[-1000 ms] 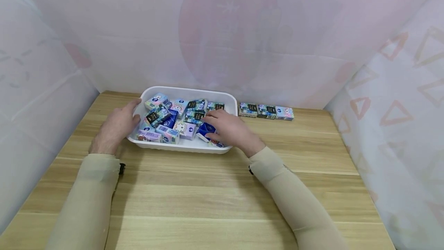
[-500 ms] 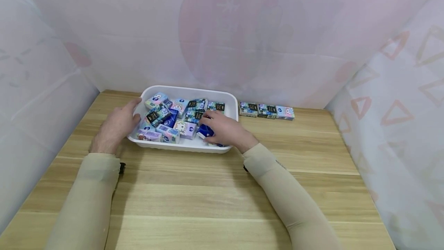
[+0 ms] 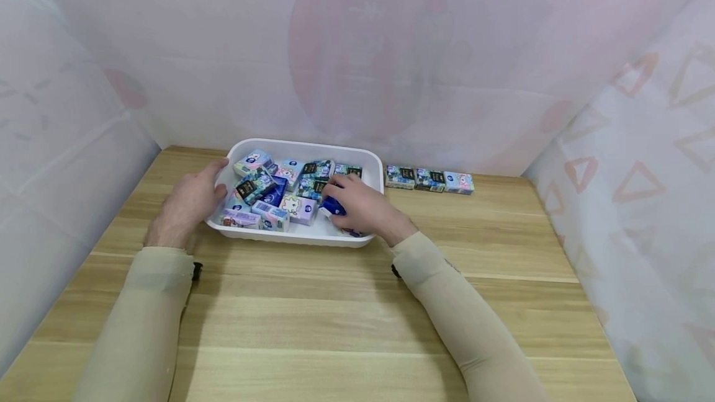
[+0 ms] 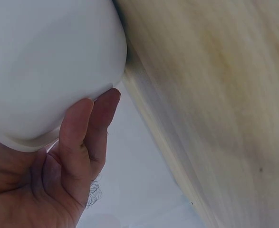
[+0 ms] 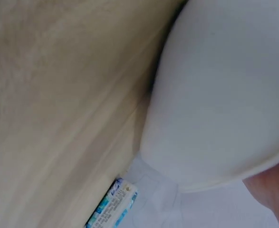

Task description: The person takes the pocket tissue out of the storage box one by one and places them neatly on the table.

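Note:
A white plastic tray (image 3: 290, 238) stands on the table with several small tissue packs inside, some floral with black labels, some pastel, some dark blue. My left hand (image 3: 187, 203) holds its left rim, the thumb over the edge. In the left wrist view, that hand's fingers (image 4: 75, 128) lie against the outer wall. Over the tray's right end, my right hand (image 3: 363, 206) pinches a dark blue tissue pack (image 3: 332, 206) between thumb and fingers. The pack is tilted, and the hand covers much of it. The right wrist view shows only part of the hand (image 5: 274, 190) beyond the rim.
To the right of the tray, a row of three tissue packs runs along the table's back edge: two floral ones (image 3: 400, 177) and a pastel one (image 3: 458, 182). A printed cloth (image 3: 503, 48) hangs behind, with more cloth at both sides. The wooden table (image 3: 313, 321) spreads in front.
My right hand has closed its fingers and thumb on the dark blue tissue pack, which has tilted and shifted slightly from its spot. The left hand and the tray have stayed in place.

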A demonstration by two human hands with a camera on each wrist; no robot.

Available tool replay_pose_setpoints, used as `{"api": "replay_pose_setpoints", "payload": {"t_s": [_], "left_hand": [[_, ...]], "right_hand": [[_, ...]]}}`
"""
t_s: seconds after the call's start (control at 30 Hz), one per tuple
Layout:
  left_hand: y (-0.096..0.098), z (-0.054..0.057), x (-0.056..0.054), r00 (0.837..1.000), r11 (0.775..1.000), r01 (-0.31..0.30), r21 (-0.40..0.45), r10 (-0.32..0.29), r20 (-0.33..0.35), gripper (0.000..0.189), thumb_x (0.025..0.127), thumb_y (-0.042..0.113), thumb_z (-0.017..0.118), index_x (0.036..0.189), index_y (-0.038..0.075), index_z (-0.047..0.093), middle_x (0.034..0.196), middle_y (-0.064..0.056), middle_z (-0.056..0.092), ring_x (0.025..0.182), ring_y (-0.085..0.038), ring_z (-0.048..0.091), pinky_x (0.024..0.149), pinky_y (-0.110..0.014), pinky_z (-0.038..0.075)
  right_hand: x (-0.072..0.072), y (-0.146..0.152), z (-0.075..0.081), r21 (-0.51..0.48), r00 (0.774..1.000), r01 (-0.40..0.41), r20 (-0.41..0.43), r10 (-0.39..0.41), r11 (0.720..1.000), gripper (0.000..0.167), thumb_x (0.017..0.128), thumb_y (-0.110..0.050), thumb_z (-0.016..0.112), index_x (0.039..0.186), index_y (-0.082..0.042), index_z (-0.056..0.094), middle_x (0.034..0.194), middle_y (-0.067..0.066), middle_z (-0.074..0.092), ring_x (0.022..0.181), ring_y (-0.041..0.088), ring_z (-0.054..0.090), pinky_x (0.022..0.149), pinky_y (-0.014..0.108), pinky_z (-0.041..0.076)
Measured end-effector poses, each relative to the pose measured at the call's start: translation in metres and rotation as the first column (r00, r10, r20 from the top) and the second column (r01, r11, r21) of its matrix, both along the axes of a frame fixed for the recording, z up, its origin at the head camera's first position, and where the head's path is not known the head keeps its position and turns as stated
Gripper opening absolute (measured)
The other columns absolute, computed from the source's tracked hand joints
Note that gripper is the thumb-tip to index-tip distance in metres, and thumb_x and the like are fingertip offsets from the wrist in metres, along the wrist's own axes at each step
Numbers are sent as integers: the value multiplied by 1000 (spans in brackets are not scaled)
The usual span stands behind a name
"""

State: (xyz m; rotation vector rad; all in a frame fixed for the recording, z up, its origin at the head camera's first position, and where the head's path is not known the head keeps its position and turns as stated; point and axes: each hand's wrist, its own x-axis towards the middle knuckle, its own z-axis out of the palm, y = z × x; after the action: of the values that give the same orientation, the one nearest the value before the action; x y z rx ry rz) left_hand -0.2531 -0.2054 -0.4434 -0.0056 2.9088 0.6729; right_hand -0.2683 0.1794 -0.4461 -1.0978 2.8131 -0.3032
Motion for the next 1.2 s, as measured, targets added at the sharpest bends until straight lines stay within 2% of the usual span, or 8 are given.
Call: {"api": "replay_pose_setpoints", "payload": {"t_s": [0.3,0.6,0.87,1.2], "left_hand": [[-1,0,0,1000,1000,-2,0,2,14,70,125,17,49,188,11,20,160,-52,51,132,-67,69,100,-74,66],[-2,-1,0,1000,1000,3,0,-3,6,70,125,17,49,188,11,20,163,-51,50,135,-68,67,103,-76,65],[-1,0,2,1000,1000,7,-1,-7,4,70,125,17,49,188,11,19,166,-51,47,139,-70,64,108,-80,62],[0,1,2,1000,1000,-3,-9,3,11,71,126,19,49,189,12,18,167,-50,47,138,-68,66,109,-79,62]], "right_hand": [[0,8,16,-53,997,42,-56,-45,998,40,113,-35,81,149,-20,73,162,7,65,150,34,59,130,50,56],[1,26,29,-100,990,104,-86,-113,990,46,113,-39,79,154,-19,72,169,10,62,159,38,56,128,54,60],[-3,48,35,-129,973,205,-79,-216,970,47,113,-42,78,154,-20,71,166,10,63,158,39,55,128,58,60],[-14,91,37,-197,946,295,-74,-314,935,47,113,-41,79,151,-14,73,162,15,65,151,45,59,128,63,57]]}}
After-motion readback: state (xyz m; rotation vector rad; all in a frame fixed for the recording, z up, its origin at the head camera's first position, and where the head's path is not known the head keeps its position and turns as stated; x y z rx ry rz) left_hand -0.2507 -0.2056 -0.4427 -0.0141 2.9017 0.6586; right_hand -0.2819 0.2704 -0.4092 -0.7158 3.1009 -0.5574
